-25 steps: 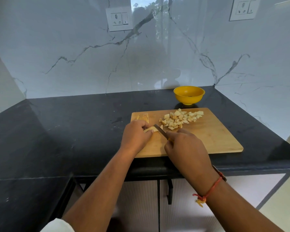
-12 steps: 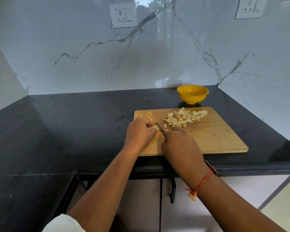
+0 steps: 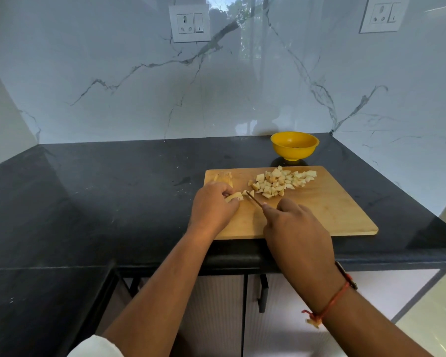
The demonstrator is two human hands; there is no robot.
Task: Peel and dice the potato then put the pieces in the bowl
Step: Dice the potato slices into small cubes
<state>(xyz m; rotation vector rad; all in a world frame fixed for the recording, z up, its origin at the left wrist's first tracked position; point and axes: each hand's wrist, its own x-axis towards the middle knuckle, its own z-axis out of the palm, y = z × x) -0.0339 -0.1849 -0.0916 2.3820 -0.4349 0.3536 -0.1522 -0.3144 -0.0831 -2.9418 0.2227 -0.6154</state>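
Observation:
A wooden cutting board lies on the black counter. My left hand pinches a pale peeled potato piece at the board's left side. My right hand grips a knife whose blade tip sits just right of that piece, beside a small cut bit. A heap of diced potato covers the board's far middle. More uncut potato strips lie at the far left corner, partly behind my left hand. The yellow bowl stands just beyond the board.
The black counter stretches to the left and ends at a marble wall behind and on the right. The board's near edge lines up with the counter's front edge. Cabinet doors with a dark handle are below.
The knife has cut a bit off the held piece and my right hand has drawn back toward me and to the right. My left hand stays on the potato piece.

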